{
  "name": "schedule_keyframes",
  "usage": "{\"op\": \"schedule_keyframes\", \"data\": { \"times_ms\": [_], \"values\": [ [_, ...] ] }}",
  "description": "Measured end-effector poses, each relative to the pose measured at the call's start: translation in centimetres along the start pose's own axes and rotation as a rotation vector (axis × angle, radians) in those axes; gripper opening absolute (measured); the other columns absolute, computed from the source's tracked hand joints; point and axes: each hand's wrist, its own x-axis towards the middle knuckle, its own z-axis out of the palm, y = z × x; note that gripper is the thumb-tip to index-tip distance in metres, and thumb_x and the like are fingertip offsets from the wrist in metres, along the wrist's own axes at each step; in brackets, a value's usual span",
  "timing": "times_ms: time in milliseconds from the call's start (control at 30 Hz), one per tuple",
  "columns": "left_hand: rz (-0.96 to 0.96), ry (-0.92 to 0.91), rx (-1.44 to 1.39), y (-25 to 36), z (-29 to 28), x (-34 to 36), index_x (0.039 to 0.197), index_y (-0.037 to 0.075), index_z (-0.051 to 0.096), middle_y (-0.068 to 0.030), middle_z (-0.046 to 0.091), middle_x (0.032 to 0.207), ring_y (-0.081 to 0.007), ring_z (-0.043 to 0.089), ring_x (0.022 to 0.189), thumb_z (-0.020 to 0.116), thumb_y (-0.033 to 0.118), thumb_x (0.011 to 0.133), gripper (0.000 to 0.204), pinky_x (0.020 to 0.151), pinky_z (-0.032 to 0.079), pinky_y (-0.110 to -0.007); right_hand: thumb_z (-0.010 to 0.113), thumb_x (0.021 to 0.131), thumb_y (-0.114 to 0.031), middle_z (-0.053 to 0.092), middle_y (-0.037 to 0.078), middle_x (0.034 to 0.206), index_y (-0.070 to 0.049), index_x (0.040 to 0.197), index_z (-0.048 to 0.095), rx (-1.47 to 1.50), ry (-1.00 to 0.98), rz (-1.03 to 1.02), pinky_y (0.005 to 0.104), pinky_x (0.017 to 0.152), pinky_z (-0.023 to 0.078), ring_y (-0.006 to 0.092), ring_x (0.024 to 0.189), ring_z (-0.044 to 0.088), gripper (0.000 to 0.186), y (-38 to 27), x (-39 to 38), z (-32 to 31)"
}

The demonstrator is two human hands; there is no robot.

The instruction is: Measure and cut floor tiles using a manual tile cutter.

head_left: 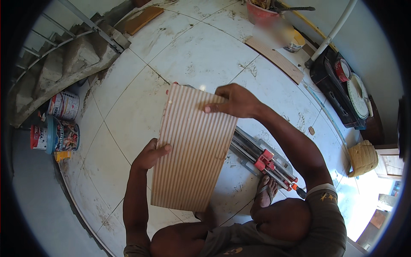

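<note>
Holds a striped tile (192,158) in both hands above the floor (115,124), at the middle of the scene, with its long sides running from near to far and its far end leaning a little right. Pinches the left edge, about midway along, with the left hand (147,157), keeping the thumb on the ribbed face and the other fingers tucked behind. Cannot tell whether spread or pressed together back there (hidden by the tile itself). Clasps the right edge close to the far end with the right hand (235,102), laying the thumb across the face toward the left and curling the index finger beyond the edge; cannot tell the spacing of the rest.

Covers part of a tile cutter (264,160) with the tile, leaving red fittings and metal rails in sight to the right. Rests a sandalled foot (266,188) just beside the cutter.

Shows printed labels at the left, near the stairs (53,66): coloured lettering on a white bucket (64,105), a bright picture on a blue bucket (67,135), pale lettering on a red-and-white can (37,137). Bears yellow stars on the right sleeve (327,198). Includes another striped tile (284,66) at far right, partly blurred.
</note>
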Motion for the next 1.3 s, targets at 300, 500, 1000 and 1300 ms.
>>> {"op": "schedule_keyframes", "data": {
  "times_ms": [300, 500, 1000, 1300],
  "values": [
    [-0.341, -0.609, 0.560, 0.1, -0.6, 1.5, 0.113, -0.005, 0.069, -0.0130, 0.072, 0.099, -0.0189, 0.067, 0.092, 0.070, 0.063, 0.088, 0.073, 0.084, 0.052, -0.032, 0.064, 0.096, -0.058, 0.073, 0.011, 0.102, 0.002, 0.122, 0.067, 0.726, -0.159, 0.064, 0.0346, 0.085, 0.054, 0.0179, 0.096, 0.068, 0.065, 7.8, -7.4, 15.0],
    [-0.135, -0.291, 0.640, 2.7, 0.5, 0.0, 0.122, 0.000, 0.066, -0.0170, 0.073, 0.109, -0.0251, 0.070, 0.103, 0.074, 0.047, 0.089, 0.059, 0.092, 0.053, -0.037, 0.061, 0.098, -0.058, 0.071, 0.011, 0.091, 0.005, 0.109, 0.067, 1.027, -0.009, 0.418, 0.0315, 0.075, 0.054, 0.0138, 0.080, 0.067, 0.064, 9.1, -12.5, 18.9],
    [-0.082, 0.595, -1.163, -14.2, 5.9, -11.4, 0.158, 0.013, 0.027, -0.0133, 0.038, 0.156, -0.0328, 0.037, 0.143, 0.039, 0.074, 0.098, 0.086, 0.116, 0.032, -0.051, 0.061, 0.099, -0.055, 0.069, 0.014, 0.113, 0.003, 0.124, 0.059, 1.299, 0.265, 0.447, 0.0367, 0.088, 0.056, 0.0210, 0.096, 0.068, 0.063, 9.5, -9.7, 22.2],
    [-0.100, 0.778, -0.920, -14.4, 1.8, -3.6, 0.148, -0.003, 0.033, -0.0221, 0.055, 0.135, -0.0330, 0.057, 0.127, 0.048, 0.066, 0.099, 0.086, 0.106, 0.048, -0.048, 0.060, 0.100, -0.053, 0.068, 0.018, 0.115, 0.003, 0.130, 0.054, 1.134, -0.060, 0.507, 0.0397, 0.076, 0.059, 0.0254, 0.096, 0.071, 0.064, 8.3, -11.4, 25.8]
  ]
}}
